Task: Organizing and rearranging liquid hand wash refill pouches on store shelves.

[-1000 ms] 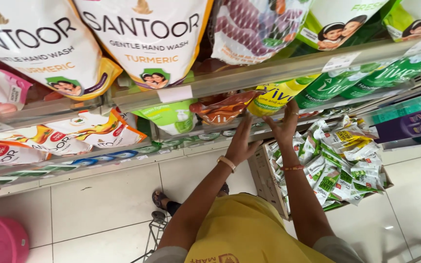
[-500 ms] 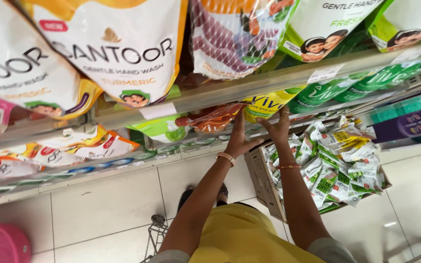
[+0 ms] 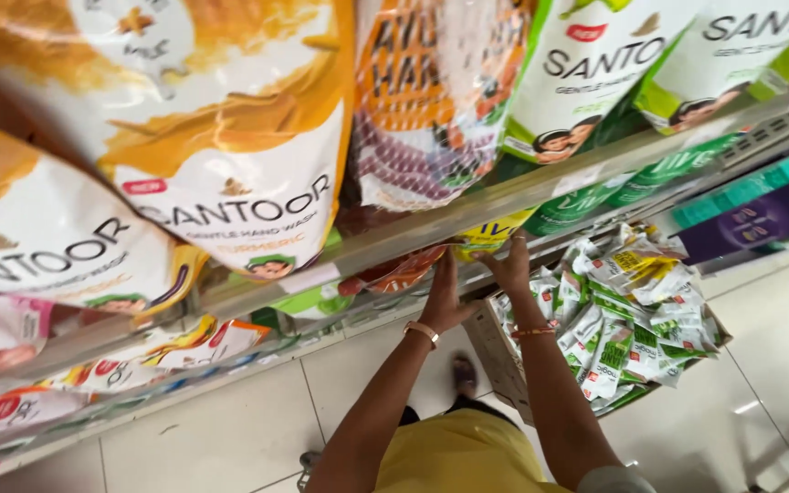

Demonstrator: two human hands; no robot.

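Observation:
Both my arms reach forward under a shelf rail (image 3: 541,187) to the pouches on a lower shelf. My left hand (image 3: 443,297), a thin bracelet at its wrist, lies with straight fingers against an orange-red pouch (image 3: 405,269). My right hand (image 3: 510,265), a bangle on its wrist, has its fingers curled on the lower edge of a yellow pouch (image 3: 490,236). The two hands are close together, thumbs almost touching. The shelf rail hides the tops of both pouches.
Big white-and-yellow refill pouches (image 3: 230,183) and green-and-white ones (image 3: 595,82) hang over the upper shelf. A cardboard box (image 3: 495,351) of green-and-white sachets stands on the tiled floor (image 3: 230,438) to the right. A trolley's wire edge (image 3: 308,461) and my foot (image 3: 463,374) show below.
The view has closed in on the shelves, so the upper pouches loom larger. Both hands stay at the orange-red and yellow pouches, drawn slightly nearer each other.

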